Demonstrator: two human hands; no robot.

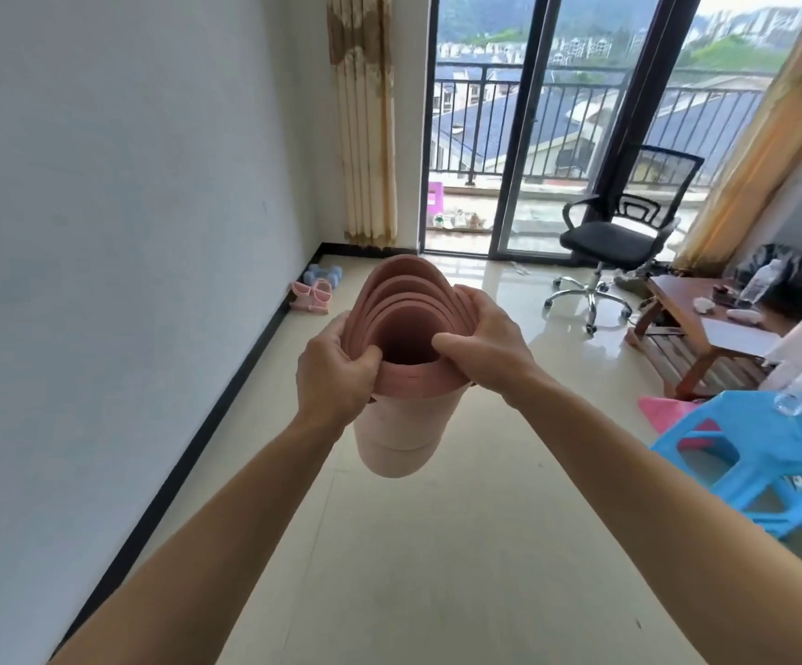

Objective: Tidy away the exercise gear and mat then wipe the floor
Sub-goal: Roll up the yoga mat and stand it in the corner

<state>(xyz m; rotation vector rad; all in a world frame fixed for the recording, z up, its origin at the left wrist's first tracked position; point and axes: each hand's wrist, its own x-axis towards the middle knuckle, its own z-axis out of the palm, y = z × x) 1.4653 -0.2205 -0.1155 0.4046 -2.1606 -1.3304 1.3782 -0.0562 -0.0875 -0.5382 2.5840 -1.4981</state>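
Observation:
A rolled pink exercise mat (401, 424) stands upright in front of me, its loose spiral of layers open at the top. My left hand (334, 371) grips the roll's upper left rim, thumb inside the spiral. My right hand (483, 348) clasps the upper right rim, thumb over the inner edge. The mat's lower end hangs just above or on the tiled floor; I cannot tell which. By the left wall lie blue dumbbells (323, 275) and pink hand grips (313, 295).
A black office chair (614, 237) stands before the glass balcony door (523, 136). A wooden low table (706, 324) sits at right, with a blue plastic stool (768, 463) and a pink dustpan-like item (662, 412) nearer me. White wall runs along the left.

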